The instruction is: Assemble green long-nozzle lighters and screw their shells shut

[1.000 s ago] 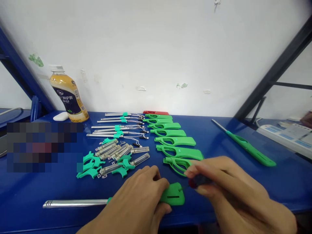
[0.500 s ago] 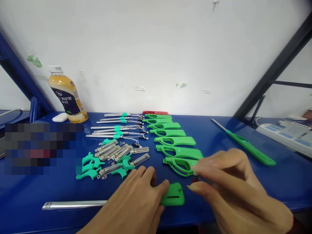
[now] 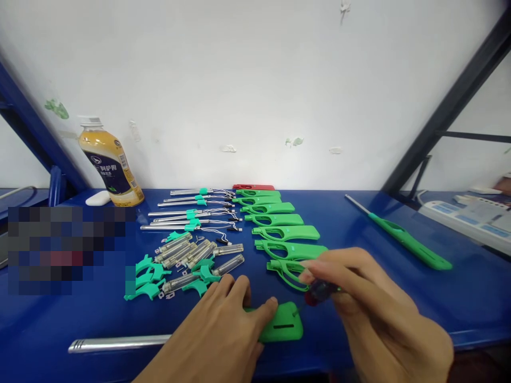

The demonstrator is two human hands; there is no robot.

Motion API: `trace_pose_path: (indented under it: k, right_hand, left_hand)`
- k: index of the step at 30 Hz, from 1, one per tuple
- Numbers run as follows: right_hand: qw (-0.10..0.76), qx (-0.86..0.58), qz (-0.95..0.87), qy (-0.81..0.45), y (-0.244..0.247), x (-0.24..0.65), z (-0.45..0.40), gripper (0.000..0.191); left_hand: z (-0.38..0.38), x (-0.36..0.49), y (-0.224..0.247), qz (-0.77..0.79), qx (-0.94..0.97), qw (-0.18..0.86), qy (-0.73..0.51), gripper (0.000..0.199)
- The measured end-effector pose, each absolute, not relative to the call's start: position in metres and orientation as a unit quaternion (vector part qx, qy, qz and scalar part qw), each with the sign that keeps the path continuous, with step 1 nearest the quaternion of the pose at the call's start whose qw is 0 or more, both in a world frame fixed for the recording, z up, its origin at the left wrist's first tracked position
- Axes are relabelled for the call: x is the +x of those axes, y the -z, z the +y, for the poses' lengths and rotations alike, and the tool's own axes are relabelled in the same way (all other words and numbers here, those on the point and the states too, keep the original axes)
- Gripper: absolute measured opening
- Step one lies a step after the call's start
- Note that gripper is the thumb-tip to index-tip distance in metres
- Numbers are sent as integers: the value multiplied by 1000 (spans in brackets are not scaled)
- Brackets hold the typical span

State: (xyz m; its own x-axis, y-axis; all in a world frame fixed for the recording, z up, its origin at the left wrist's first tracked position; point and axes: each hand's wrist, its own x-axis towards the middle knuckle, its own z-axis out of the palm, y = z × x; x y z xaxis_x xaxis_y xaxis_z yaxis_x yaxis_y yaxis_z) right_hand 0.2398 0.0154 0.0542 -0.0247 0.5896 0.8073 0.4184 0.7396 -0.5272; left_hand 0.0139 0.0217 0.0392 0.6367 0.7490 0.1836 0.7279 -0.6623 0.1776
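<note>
My left hand (image 3: pixel 223 324) lies over a long-nosed green lighter (image 3: pixel 284 322) and presses it on the table, fingers wrapped round its body. The lighter's silver tube (image 3: pixel 120 343) points left, and its slotted handle end shows past my thumb. In my right hand (image 3: pixel 367 314) is a small screwdriver (image 3: pixel 318 291) with a dark and red handle, pinched between thumb and fingers. Its thin shaft slants down to the hole near the lighter's end. Just behind, a green handle shell (image 3: pixel 285 270) is partly hidden by my right hand.
Several green shells (image 3: pixel 285 232) and a red shell (image 3: pixel 255 186) form a column. Left of them lie wired metal tubes (image 3: pixel 171 215), clear fuel tanks (image 3: pixel 179 250) and green triggers (image 3: pixel 149 290). A bottle (image 3: pixel 109 165) stands back left; another lighter (image 3: pixel 407 236) and a power strip (image 3: pixel 465 218) are right.
My right hand has shifted slightly left, and its fingers have turned around the screwdriver, so more of the handle shows. My left hand stays on the lighter.
</note>
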Motion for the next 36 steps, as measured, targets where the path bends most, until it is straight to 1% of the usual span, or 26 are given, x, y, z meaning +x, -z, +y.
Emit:
trace_pose_path:
  k: [2, 4, 6, 10, 13, 17, 20, 22, 25, 26, 28, 30, 36]
  right_hand:
    - [593, -354, -717, -96, -52, 241, 15, 37]
    - [606, -346, -706, -117, -49, 241, 17, 33]
    - [626, -343, -692, -114, -48, 239, 21, 29]
    - [637, -346, -682, -92, -50, 237, 25, 21]
    - [624, -354, -692, -87, -53, 240, 20, 16]
    - [600, -341, -714, -118, -56, 242, 14, 28]
    - [625, -326, -698, -125, -55, 239, 15, 21]
    - [641, -331, -684, -110, -52, 235, 17, 21]
    - [637, -341, -686, -87, -49, 233, 17, 20]
    - [629, -352, -688, -85, -48, 232, 16, 19]
    - [618, -365, -689, -96, -47, 233, 14, 23]
    - [626, -357, -683, -118, -45, 233, 14, 28]
    - [655, -332, -667, -127, -42, 232, 25, 20]
  left_hand:
    - [22, 14, -40, 404, 907, 39, -113, 56]
    - [22, 14, -41, 395, 912, 36, -107, 58]
    - [22, 14, -42, 392, 914, 34, -104, 60]
    - [22, 15, -43, 399, 911, 35, -99, 68]
    - [23, 15, -48, 399, 914, 24, -69, 75]
    - [24, 16, -53, 400, 916, 30, -10, 79]
    - [23, 15, -48, 405, 914, 17, -11, 77]
    - [23, 15, -43, 406, 913, 2, -39, 74]
    - [25, 16, -41, 412, 909, 11, -66, 69]
    - [25, 16, -42, 407, 911, 31, -56, 68]
    - [26, 17, -44, 408, 910, 58, -54, 65]
    - [26, 16, -46, 411, 907, 74, -51, 63]
    - [28, 11, -42, 393, 917, 55, -45, 69]
